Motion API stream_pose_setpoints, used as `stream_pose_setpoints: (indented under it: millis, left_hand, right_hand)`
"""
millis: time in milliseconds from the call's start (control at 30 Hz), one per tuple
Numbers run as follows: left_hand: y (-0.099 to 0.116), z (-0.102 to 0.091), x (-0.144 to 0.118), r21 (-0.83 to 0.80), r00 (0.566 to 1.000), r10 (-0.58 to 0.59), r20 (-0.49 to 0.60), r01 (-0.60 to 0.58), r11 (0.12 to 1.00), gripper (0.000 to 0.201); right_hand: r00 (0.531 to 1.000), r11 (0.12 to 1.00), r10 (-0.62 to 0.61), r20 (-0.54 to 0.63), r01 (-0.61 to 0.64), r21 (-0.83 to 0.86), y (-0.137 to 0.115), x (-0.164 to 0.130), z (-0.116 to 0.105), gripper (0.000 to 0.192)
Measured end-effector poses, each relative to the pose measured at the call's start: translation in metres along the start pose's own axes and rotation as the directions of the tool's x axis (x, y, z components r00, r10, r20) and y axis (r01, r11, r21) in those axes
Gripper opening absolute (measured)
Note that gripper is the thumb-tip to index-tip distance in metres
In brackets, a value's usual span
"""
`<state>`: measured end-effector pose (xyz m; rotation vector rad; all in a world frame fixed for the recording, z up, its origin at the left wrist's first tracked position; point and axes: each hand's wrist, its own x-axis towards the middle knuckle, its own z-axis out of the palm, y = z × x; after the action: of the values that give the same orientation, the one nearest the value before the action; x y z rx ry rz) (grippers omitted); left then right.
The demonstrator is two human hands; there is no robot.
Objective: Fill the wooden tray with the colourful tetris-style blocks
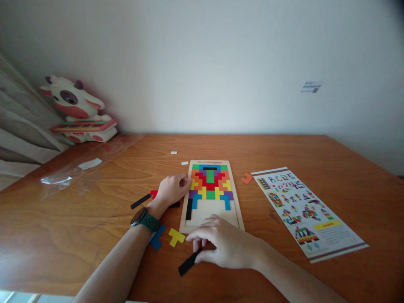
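A wooden puzzle tray point(238, 210) lies on the table, its upper part filled with coloured block pieces and bare wood showing lower down. My left hand point(173, 187) is curled at the tray's left edge, fingertips by the frame; whether anything is inside the fingers is hidden. Below the tray, my right hand point(221, 242) pinches one end of a straight black puzzle piece point(187, 266). Just left of those fingers lies a yellow T-shaped piece point(176, 237), beside a blue piece point(157, 238). Another black strip point(140, 201) and a partly covered red piece point(153, 193) are near my left wrist.
An orange U-shaped piece point(246, 178) lies right of the tray, near a printed pattern sheet point(315, 227). Clear plastic wrapping point(69, 176) spreads at the left, in front of a cow-shaped toy keyboard point(85, 126). Small white paper bits point(184, 163) lie behind the tray.
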<state>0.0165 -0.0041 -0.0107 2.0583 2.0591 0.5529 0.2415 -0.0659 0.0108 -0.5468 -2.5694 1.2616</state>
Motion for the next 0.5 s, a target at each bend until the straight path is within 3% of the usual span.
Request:
stream_pose_setpoints:
  millis: [333,433,500]
  left_hand:
    - [-0.001,0.001,0.001,0.010,1.000,0.000,0.003,0.000,1.000,0.037]
    - [-0.002,0.003,0.002,0.013,1.000,0.008,-0.009,-0.008,1.000,0.038]
    - [-0.003,0.004,0.002,0.015,1.000,0.018,-0.009,-0.017,1.000,0.037]
  right_hand:
    - [1.000,0.996,-0.015,-0.001,0.015,0.083,0.005,-0.001,-0.005,0.024]
    - [0.990,0.984,0.006,-0.143,0.019,0.178,0.011,-0.003,-0.017,0.026]
    - [0.950,0.966,0.085,-0.300,-0.005,0.257,0.018,-0.004,-0.029,0.035]
